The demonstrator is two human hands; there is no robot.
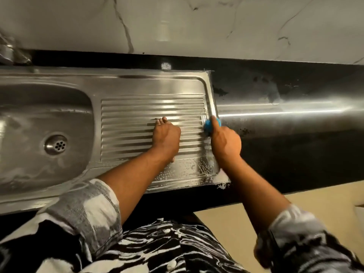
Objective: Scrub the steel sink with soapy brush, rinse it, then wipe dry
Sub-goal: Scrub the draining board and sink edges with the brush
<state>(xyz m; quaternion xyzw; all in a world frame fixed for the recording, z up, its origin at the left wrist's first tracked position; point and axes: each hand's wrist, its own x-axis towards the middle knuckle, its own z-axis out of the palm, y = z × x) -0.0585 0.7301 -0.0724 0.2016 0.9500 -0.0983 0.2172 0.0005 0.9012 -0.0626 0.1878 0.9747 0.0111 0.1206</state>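
The steel sink has a basin with a round drain on the left and a ribbed drainboard on the right. My right hand grips a blue brush pressed against the drainboard's right edge. Soap foam covers the near right corner of the drainboard. My left hand rests on the ribs in the middle of the drainboard, fingers pointing away from me.
A black countertop runs to the right of the sink, wet and smeared. A marble-look wall stands behind. A steel tap shows at the far left. Beige floor lies below the counter edge.
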